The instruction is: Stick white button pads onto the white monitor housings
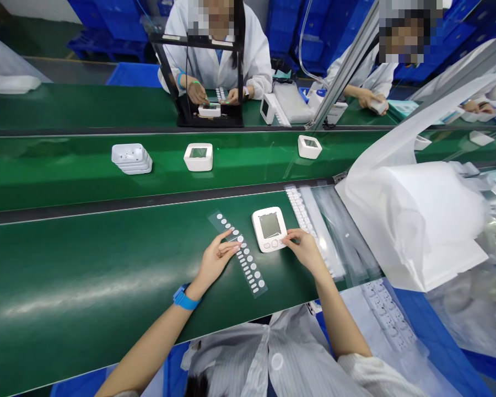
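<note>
A white square monitor [269, 229], which looks like a blood pressure monitor, lies face up on the green bench. It has a grey screen, with button outlines below. My right hand [305, 249] pinches its lower right corner, covering part of the button row. Left of the monitor, a clear strip of white round and oval stickers [251, 267] lies slanted on the bench. My left hand [218, 258] has its fingertips closed at a round sticker in the strip's upper half. Whether that sticker is lifted free, I cannot tell.
Along the green conveyor [248, 157] sit a stack of white casings [131, 160] and white monitors [198, 157]. More sticker sheets [301, 212] and clear plastic sleeves [343, 220] lie at right, beside a large white foam sheet [421, 220]. Co-workers [219, 60] sit opposite, near a black frame [210, 118].
</note>
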